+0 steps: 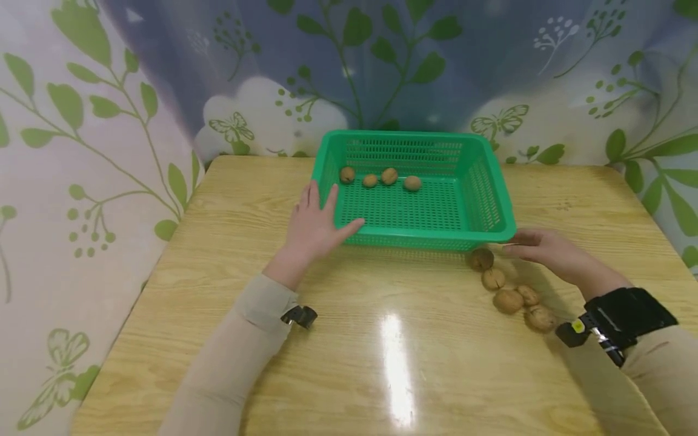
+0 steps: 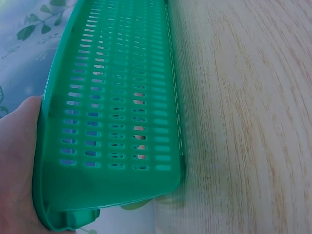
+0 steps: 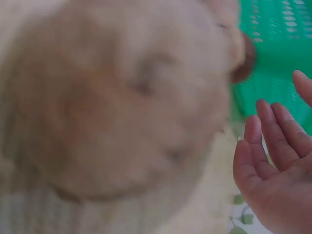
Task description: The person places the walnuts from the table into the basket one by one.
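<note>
A green perforated plastic basket (image 1: 414, 239) stands at the back of the wooden table. Several walnuts (image 1: 389, 176) lie inside, towards its rear left. My left hand (image 1: 313, 227) rests on the basket's front left corner, fingers spread over the left rim and thumb across the front rim; the left wrist view shows the hand against the rim (image 2: 44, 126). By the front right corner is my right hand (image 1: 551, 251), its fingers extended towards the basket and holding nothing. Several more walnuts (image 1: 508, 301) trail along the table beside it, the farthest close to the basket's front wall.
The wooden table (image 1: 262, 375) carries a bright light reflection in front of the basket. Patterned fabric (image 1: 262, 60) hangs behind the table and along its left side. In the right wrist view, a blurred walnut (image 3: 122, 107) fills much of the picture.
</note>
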`<state>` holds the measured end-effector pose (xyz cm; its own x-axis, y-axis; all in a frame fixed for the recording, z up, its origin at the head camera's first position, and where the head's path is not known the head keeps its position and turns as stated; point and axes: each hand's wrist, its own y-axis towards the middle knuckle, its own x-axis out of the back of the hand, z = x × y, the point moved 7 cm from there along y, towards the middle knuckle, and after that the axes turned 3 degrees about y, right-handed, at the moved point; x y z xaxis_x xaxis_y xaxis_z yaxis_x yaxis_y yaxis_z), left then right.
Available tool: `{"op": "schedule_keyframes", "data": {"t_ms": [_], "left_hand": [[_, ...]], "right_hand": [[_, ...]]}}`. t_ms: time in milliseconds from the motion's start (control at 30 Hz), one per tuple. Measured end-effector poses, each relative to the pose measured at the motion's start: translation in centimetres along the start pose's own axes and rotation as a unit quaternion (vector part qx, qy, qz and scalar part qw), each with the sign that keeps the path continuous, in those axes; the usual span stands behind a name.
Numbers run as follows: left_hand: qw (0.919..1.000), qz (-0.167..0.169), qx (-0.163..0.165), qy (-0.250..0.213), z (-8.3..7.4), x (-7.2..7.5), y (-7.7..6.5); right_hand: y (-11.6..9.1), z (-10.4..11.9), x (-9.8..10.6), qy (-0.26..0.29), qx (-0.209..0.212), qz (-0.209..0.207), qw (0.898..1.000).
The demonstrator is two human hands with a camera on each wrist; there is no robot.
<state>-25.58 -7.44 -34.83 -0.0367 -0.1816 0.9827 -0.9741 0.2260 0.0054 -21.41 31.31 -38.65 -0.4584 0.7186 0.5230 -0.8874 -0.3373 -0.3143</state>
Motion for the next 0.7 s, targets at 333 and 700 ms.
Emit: {"op": "schedule_keyframes", "data": {"t_ms": [333, 700], "left_hand": [[1.0, -0.001, 0.0, 0.007, 0.0, 0.1, 0.0], [1.0, 0.003, 0.001, 0.008, -0.1, 0.1, -0.1]], "right_hand": [[1.4, 0.1, -3.0, -0.022, 0.015, 0.026, 0.999], [1.5, 0.2, -2.8, -0.049, 0.035, 0.007, 0.998]]}}
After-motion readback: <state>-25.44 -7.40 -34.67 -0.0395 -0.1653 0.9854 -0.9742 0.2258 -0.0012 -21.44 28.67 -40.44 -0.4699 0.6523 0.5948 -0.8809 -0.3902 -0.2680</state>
